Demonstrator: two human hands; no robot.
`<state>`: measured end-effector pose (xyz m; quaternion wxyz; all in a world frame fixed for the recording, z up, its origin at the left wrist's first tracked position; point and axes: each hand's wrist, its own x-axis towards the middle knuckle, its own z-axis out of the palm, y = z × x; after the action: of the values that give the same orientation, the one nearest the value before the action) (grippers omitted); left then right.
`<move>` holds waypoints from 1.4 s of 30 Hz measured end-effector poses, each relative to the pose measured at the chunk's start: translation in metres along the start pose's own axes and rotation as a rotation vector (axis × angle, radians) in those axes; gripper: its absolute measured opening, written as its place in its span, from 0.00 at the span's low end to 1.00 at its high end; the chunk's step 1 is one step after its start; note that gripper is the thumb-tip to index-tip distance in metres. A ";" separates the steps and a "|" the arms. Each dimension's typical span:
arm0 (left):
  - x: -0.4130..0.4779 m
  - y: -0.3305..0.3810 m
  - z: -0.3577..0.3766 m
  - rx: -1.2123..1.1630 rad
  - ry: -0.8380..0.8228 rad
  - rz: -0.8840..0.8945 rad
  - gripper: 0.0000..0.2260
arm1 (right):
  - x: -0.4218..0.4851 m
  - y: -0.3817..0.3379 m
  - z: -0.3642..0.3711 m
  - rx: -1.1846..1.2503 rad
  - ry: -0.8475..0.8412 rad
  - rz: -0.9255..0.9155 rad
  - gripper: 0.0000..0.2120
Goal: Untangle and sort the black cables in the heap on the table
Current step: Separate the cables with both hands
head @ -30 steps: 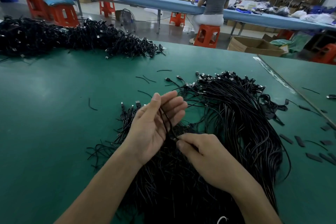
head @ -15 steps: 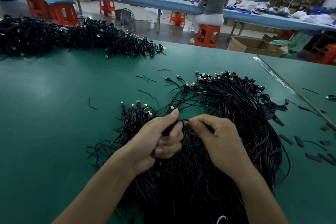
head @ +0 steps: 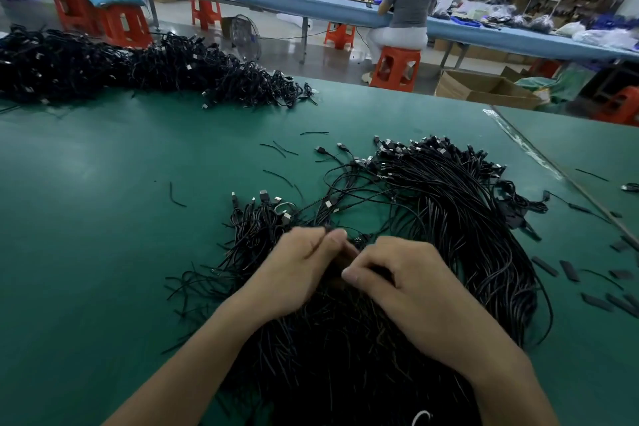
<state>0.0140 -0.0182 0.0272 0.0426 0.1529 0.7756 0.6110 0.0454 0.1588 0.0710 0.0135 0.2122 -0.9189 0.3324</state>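
The left hand (head: 301, 266) pinches a thin black cable (head: 327, 228) between thumb and forefinger while the right hand (head: 411, 280), fingers curled, seems to grip strands (head: 359, 241) just beside it, likely to tease one free of the heap (head: 449, 218) lying under both on the green table (head: 103, 218)

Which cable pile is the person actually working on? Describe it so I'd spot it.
Start at the green table. Of two black cable piles on it, take the near heap, not the far pile along the back edge. Only this one has the left hand and right hand gripping its strands.
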 end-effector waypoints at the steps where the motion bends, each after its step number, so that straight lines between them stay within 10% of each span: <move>1: -0.003 0.004 0.001 -0.001 -0.103 -0.039 0.21 | 0.001 0.002 -0.003 0.010 0.036 -0.001 0.07; 12: -0.010 0.012 -0.009 -0.471 -0.455 -0.208 0.25 | 0.005 0.013 0.007 0.657 0.082 0.000 0.04; 21: -0.004 0.013 0.005 -0.355 -0.061 -0.274 0.24 | 0.012 0.009 0.015 0.424 0.199 -0.053 0.07; 27: -0.003 0.021 0.010 -0.711 -0.241 -0.459 0.22 | 0.018 0.002 0.020 0.367 0.263 -0.122 0.06; 32: -0.001 0.012 0.013 -0.501 -0.114 -0.482 0.23 | 0.025 0.013 0.016 0.298 0.278 -0.050 0.04; 42: 0.004 -0.008 0.006 -0.552 0.163 -0.389 0.28 | 0.002 0.050 0.023 -0.234 -0.251 0.541 0.16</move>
<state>0.0099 -0.0134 0.0185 0.1360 -0.0646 0.5964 0.7885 0.0266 0.1786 0.0232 -0.1646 -0.0033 -0.9684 0.1872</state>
